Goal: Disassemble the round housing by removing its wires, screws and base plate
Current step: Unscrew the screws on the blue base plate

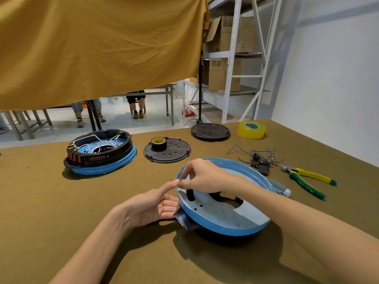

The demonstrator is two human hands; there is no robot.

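Note:
A blue round housing (221,218) is tilted up on the olive table, its pale inner face toward me and a black part under it. My left hand (155,203) lies palm up at its left edge, fingers under the rim, thumb touching the rim top. My right hand (207,177) reaches over the rim, its fingers curled into a slot and gripping the housing's left rim. A second housing (100,152) with white wires and red switches sits at the back left. A black base plate (167,151) lies in the middle.
Black tape roll (159,143) sits on the plate. Another black round plate (210,131) and a yellow tape roll (251,130) lie at the back. Loose blue wires with switches (258,158), green-yellow pliers (307,179) and a grey-handled tool (281,187) lie right.

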